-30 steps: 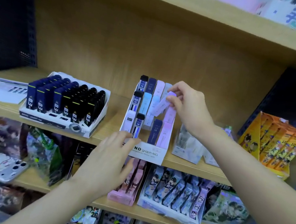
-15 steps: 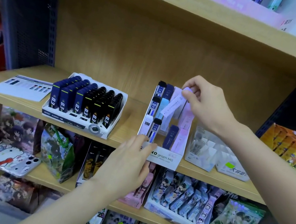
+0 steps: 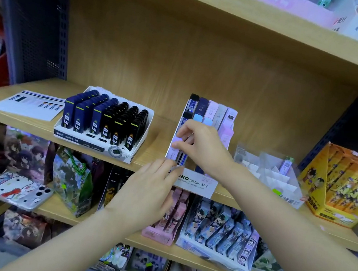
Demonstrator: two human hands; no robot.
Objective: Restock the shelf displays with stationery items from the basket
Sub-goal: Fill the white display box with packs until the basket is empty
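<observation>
Wooden shelf (image 3: 160,133): right hand (image 3: 203,147) pinches a lead case (image 3: 174,151), left hand (image 3: 148,190) flat on display (image 3: 196,183). Looks light, slick; grip sides

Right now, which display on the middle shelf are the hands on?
The white MONO graph display, between the dark-case tray and the clear box; others stand untouched.

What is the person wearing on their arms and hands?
Nothing in view. The left grip and right grip are bare hands, with no gloves or rings showing. The left forearm and right forearm are bare too: no sleeves, watch or bracelet as far as the picture's edge.
</observation>
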